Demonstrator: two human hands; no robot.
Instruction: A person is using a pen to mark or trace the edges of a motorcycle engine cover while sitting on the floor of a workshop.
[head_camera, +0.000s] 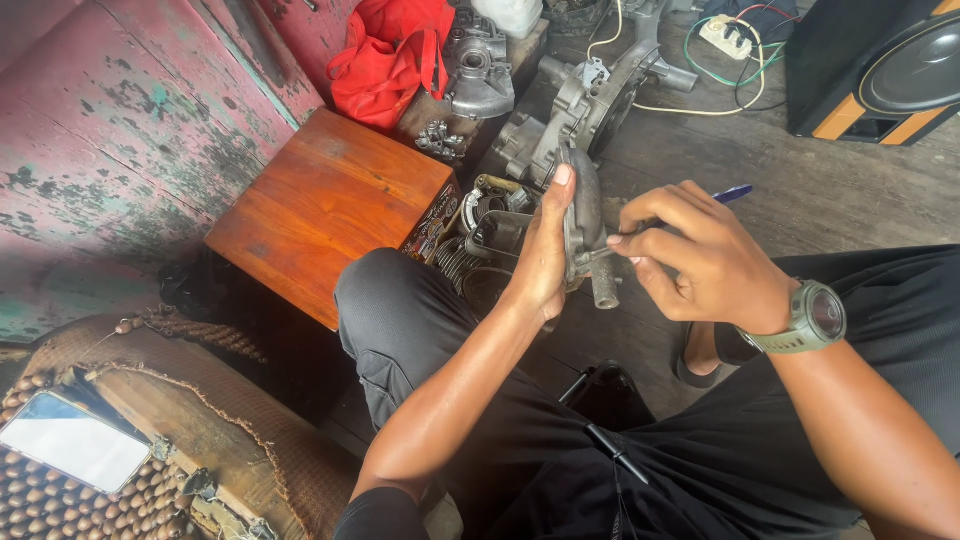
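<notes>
Wooden box (325, 205), reddish-brown, beside the pink peeling wall (110, 130); red cloth bag (385, 55) behind it; grey engine casing (590, 100) on the plank floor (830, 190); white power strip (728, 35) with coloured wires; black speaker (880, 65); beaded seat cover (60, 495) bearing a small mirror (75, 440).

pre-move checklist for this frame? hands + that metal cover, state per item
1. Left hand gripping the grey metal cover: ok, palm behind it, thumb up on its edge.
2. Right hand on the tool: ok, fingers pinched at the cover's edge, blue-tipped tool sticking out behind them.
3. Tool tip seated on the cover: cannot tell, hidden by fingers.
4. Cover's tube end unobstructed: ok.
5. Loose engine parts under the hands: not ok, cluttered.
</notes>
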